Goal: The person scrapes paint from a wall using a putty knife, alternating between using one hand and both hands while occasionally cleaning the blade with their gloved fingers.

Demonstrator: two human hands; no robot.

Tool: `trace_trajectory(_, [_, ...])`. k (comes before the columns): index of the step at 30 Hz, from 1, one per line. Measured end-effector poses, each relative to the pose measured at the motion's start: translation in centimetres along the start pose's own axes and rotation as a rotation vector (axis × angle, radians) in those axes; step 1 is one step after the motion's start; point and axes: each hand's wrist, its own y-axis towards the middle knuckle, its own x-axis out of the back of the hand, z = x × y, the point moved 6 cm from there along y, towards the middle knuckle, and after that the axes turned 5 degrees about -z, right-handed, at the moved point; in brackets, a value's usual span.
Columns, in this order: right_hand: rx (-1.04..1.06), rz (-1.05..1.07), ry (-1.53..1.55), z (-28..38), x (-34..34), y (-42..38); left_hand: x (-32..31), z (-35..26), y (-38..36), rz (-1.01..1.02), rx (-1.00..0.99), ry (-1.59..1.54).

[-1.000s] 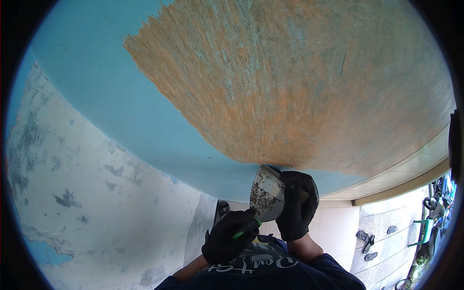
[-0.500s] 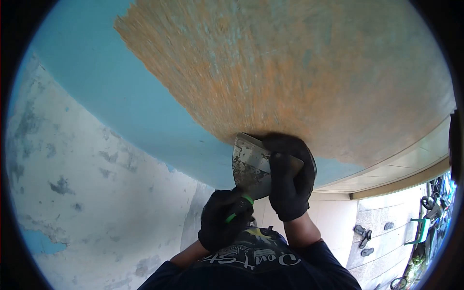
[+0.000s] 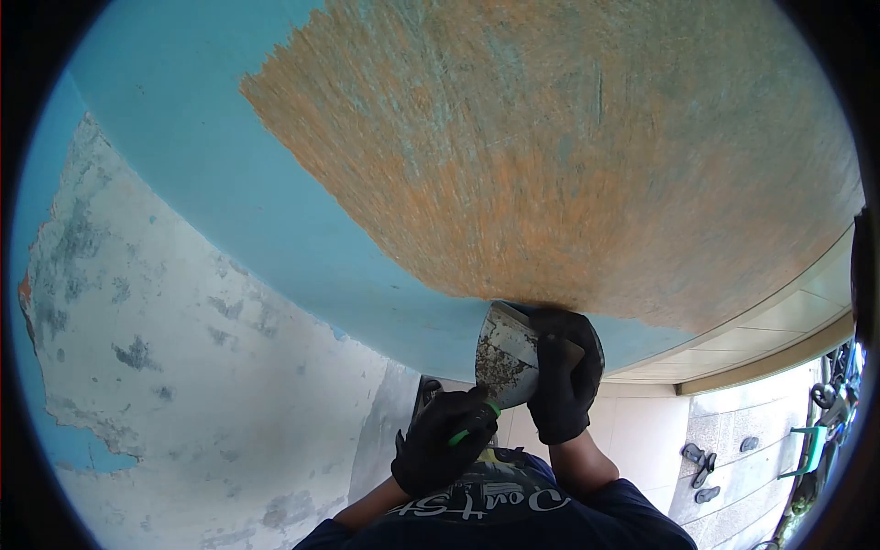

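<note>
In my black-gloved left hand [image 3: 438, 442] is the green-and-black handle of a paint scraper. The wide metal scraper blade [image 3: 507, 356], blotched with brown residue, angles up and right from that hand. My gloved right hand [image 3: 566, 380] grips the blade's right side, thumb in front and fingers behind. Both hands are close before my chest. The blade's upper corner and my right fingers overlap the lower border of a scraped orange-brown patch [image 3: 477, 183] on the blue painted wall [image 3: 312, 243]. The right fingertips are hidden behind the blade.
At left is a whitish wall section [image 3: 211, 367] with grey stains and peeling edges. A pale ledge [image 3: 761, 353] curves along the right. Below it, dark sandals [image 3: 701, 463] lie on the paved floor [image 3: 742, 490]. A green stool [image 3: 808, 451] and parked motorbikes [image 3: 830, 394] stand farther right.
Both hands and the scraper sit lower and slightly right in view. The wall and floor have shifted down and right too. The hold on the scraper looks the same.
</note>
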Motion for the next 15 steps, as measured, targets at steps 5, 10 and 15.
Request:
trace_trajectory(5, [0.001,0.003,-0.018,0.7,-0.1,0.1,-0.2,0.2,0.0,0.004,0.042,-0.056])
trace_trajectory(10, [-0.002,-0.027,-0.008,0.0,-0.8,0.8,0.1,0.2,0.9,-0.069,0.022,0.128])
trace_trajectory(15, [0.1,-0.107,0.185,2.8,-1.5,2.7,1.6,-4.4,3.2,-0.164,-0.133,0.077])
